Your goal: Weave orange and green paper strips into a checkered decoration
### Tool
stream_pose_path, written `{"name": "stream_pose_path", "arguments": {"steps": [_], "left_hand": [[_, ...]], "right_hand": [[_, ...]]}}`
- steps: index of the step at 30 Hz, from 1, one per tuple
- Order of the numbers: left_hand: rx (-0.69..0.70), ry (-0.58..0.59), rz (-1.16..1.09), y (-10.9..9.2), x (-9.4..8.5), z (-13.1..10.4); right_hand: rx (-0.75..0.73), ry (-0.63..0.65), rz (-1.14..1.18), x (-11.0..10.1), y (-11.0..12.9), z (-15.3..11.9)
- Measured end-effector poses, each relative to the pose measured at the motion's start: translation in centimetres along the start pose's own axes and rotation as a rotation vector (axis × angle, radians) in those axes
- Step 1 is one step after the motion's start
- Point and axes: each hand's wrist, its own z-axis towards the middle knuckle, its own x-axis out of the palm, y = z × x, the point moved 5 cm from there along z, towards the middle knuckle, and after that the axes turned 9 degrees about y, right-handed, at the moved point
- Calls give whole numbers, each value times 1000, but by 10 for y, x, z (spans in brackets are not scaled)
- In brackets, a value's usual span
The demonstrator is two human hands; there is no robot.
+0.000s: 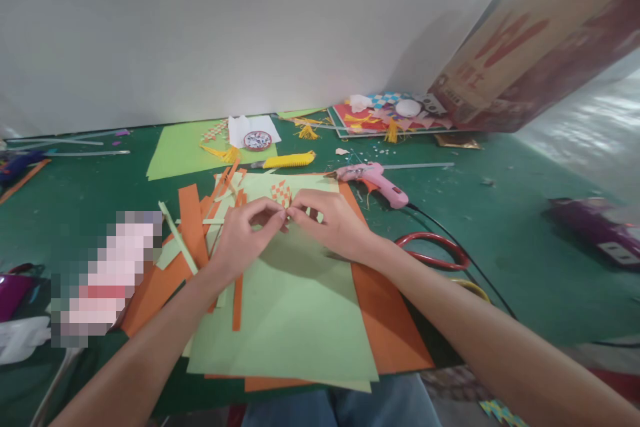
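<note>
Between my two hands, over the pale green paper sheets (305, 327), is a small orange and pale green checkered woven paper piece (281, 194). My left hand (253, 230) pinches its lower edge between thumb and finger. Beside it, my right hand (327, 220) pinches the same edge, fingertips almost touching the left ones. The piece's lower part is hidden by my fingers. Orange paper (395, 320) sticks out from under the green sheets on the right. Cut orange strips (239, 293) and green strips (179, 239) lie around my left hand.
Behind my hands lie a yellow utility knife (289, 160) and a pink glue gun (373, 181) with a black cord. Red-handled scissors (433, 250) are near my right forearm. Tassels and decorations cover a board (340, 121) at the back. A paper bag (540, 47) stands back right.
</note>
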Motion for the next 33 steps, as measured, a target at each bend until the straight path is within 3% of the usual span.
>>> {"name": "stream_pose_path", "arguments": {"steps": [14,33], "left_hand": [[-4,12,-37,1,-1,2],[-6,18,-52,2,-1,2]], "right_hand": [[157,53,168,1,-4,2],[183,75,254,1,-6,2]]}}
